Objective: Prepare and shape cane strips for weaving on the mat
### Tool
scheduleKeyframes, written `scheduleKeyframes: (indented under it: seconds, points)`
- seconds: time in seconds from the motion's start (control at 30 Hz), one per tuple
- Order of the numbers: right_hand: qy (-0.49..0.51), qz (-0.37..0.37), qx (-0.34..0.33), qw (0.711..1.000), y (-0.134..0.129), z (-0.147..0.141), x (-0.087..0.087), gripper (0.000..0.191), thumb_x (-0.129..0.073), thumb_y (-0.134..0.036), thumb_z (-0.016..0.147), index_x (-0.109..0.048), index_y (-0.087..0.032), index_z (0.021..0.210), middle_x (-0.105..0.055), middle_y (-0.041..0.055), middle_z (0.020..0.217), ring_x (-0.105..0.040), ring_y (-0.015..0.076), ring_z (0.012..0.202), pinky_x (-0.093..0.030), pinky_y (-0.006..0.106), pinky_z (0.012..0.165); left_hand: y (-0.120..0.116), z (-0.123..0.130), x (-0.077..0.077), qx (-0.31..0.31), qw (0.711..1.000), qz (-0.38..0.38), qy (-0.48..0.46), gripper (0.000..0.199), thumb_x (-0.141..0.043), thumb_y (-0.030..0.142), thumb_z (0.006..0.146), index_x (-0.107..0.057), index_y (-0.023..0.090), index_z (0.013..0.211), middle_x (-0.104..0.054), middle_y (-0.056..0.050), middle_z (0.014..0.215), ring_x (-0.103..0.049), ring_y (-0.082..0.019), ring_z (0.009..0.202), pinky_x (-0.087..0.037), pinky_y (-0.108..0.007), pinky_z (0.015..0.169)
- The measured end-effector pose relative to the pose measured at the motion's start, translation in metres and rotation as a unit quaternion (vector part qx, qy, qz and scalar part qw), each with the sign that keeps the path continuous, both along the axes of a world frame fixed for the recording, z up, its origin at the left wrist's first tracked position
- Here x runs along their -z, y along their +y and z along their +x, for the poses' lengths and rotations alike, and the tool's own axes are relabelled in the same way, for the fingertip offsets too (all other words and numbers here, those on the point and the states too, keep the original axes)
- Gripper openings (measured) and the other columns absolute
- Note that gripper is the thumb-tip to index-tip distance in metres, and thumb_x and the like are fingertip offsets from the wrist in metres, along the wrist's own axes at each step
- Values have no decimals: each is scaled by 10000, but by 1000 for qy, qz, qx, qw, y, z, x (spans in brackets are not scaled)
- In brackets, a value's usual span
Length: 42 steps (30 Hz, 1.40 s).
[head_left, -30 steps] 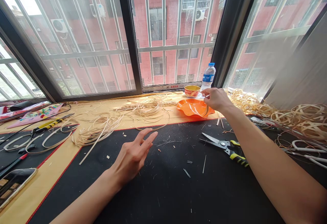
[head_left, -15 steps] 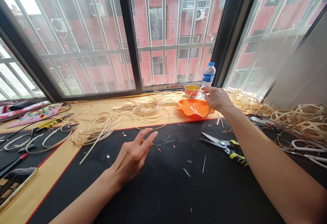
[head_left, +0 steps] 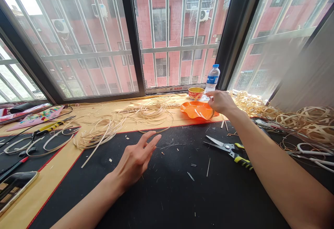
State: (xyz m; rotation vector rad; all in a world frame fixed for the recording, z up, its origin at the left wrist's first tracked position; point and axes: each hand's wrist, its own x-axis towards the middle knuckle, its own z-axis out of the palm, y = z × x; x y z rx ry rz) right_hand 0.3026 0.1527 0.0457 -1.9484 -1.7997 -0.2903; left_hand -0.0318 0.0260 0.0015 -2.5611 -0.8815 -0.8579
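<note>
holding left hand [head_left: 135, 157] over black mat [head_left: 167, 201] with loosely parted, seemingly empty fingers; could tip orange wavy-rimmed dish [head_left: 194, 109] on counter [head_left: 179, 120] by dropping right hand [head_left: 220, 102] onto its rim, with fingers bunched; cannot tell any hold.

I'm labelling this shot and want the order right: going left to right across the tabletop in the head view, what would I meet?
Yellow-handled tool → nearer coil of strips → left hand → orange dish → right hand → white-handled scissors.
</note>
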Motion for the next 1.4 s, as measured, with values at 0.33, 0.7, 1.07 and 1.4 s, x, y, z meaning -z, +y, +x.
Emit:
scheduleKeyframes:
  seconds: [0.33, 0.7, 1.07, 1.4]
  points:
    - [10, 0, -3, 1000, -1, 0, -1, 437, -493, -73, 793, -635, -139, 1201, -620, 168, 1181, -617, 275, 1023, -493, 355, 831, 0, 0, 1, -2, 1000, 3, 1, 371, -413, 66, 901, -455, 143, 1262, -582, -169, 1203, -683, -131, 731, -561, -235, 591]
    - [3, 25, 10, 1000, 2, -1, -4, 308, -530, -133, 819, -678, -104, 1087, -696, 149, 1015, -638, 281, 945, -502, 375, 815, 1, 0, 0, -1, 1000, 10, 5, 349, -413, 73, 906, -466, 126, 1248, -589, -177, 1190, -687, -140, 736, -557, -238, 578]
    - [11, 16, 0, 1000, -1, -2, -3, 392, -501, -56, 781, -675, -117, 1126, -662, 126, 1141, -648, 237, 919, -510, 329, 791, 0, 1, -1, 1, 1000, 13, 5, 338, -410, 79, 911, -478, 117, 1240, -588, -176, 1187, -686, -138, 727, -550, -233, 564]
    - [0, 12, 34, 999, -6, -6, -7, 391, -498, -138, 828, -658, -205, 1178, -703, 128, 1013, -643, 280, 974, -504, 356, 765, 1, 0, 0, 2, 1000, 13, 8, 341, -410, 79, 910, -480, 118, 1242, -588, -176, 1186, -682, -137, 714, -556, -243, 562]
